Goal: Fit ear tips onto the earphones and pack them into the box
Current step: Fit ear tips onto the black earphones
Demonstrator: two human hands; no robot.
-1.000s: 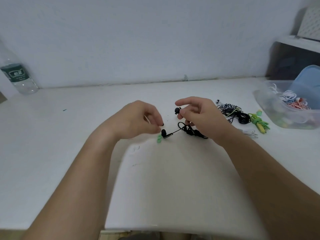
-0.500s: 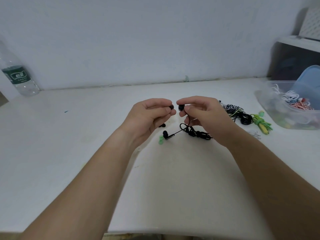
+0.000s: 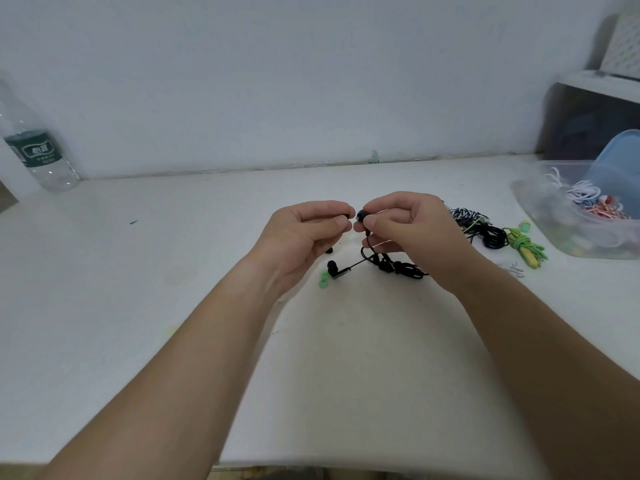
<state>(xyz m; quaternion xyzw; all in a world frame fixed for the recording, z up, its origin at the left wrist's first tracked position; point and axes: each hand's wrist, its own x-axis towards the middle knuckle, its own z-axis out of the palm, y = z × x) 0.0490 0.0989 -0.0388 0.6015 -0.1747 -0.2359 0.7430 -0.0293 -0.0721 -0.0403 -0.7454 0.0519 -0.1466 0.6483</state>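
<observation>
left hand (image 3: 301,237): bare, short nails
right hand (image 3: 415,230): bare, short nails
left forearm (image 3: 173,358): bare to near edge
right forearm (image 3: 536,341): bare to near edge

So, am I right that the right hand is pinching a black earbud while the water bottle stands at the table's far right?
Not quite: the head view shows the water bottle at the far left of the table. The rest holds: the right hand is pinching a black earbud.
</observation>
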